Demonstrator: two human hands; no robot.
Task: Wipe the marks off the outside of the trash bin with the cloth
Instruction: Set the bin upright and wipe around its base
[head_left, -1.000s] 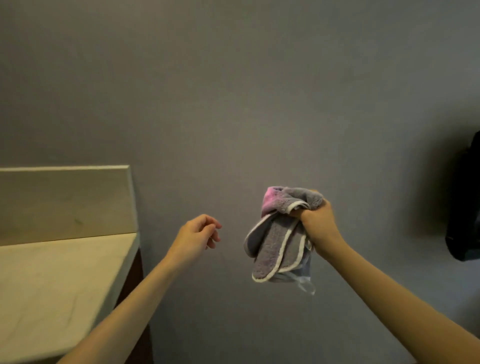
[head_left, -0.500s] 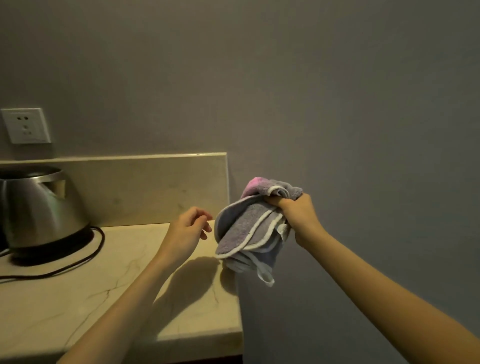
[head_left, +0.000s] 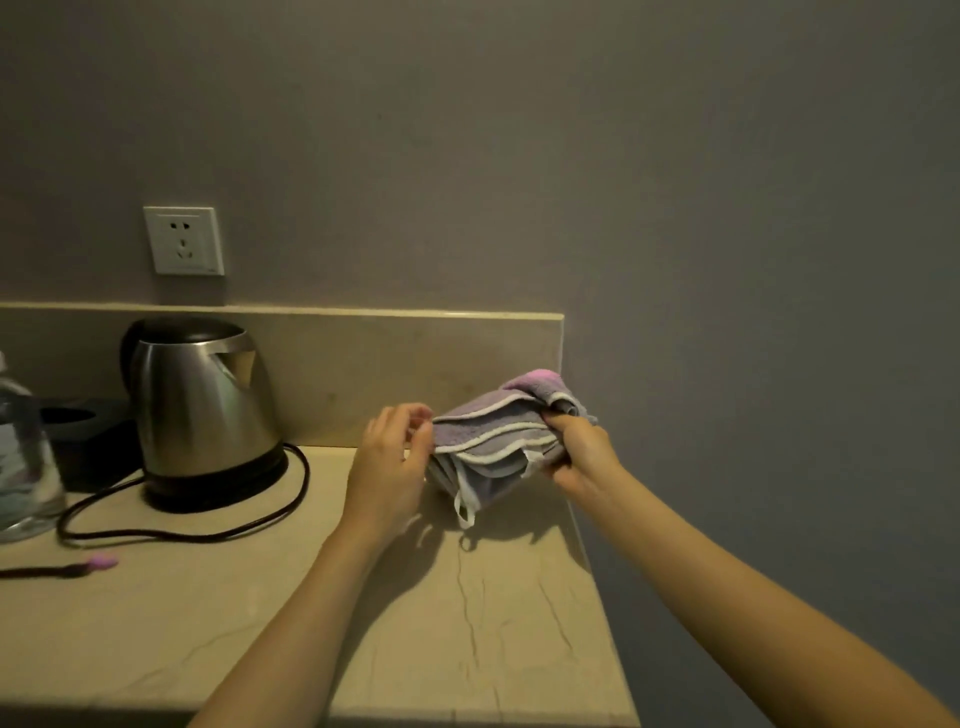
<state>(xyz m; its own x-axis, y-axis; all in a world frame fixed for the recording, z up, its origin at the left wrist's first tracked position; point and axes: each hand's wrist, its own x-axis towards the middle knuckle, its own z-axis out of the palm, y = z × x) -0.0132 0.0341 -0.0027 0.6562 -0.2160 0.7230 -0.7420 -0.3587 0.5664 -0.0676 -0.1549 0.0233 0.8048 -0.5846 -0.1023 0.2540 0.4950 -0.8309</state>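
Two hands | right hand (head_left: 579, 454) grip closed on cloth (head_left: 493, 436) | left hand (head_left: 392, 462) fingertips pinching its edge

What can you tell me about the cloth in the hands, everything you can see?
The cloth is a soft, towel-like rag, grey-purple with a pink patch at its upper right and pale trim along the edges. It is bunched into loose folds and held above the right end of the counter, a small loop hanging from its lower edge. The right hand grips its right side; the left hand touches its left edge with its fingers.
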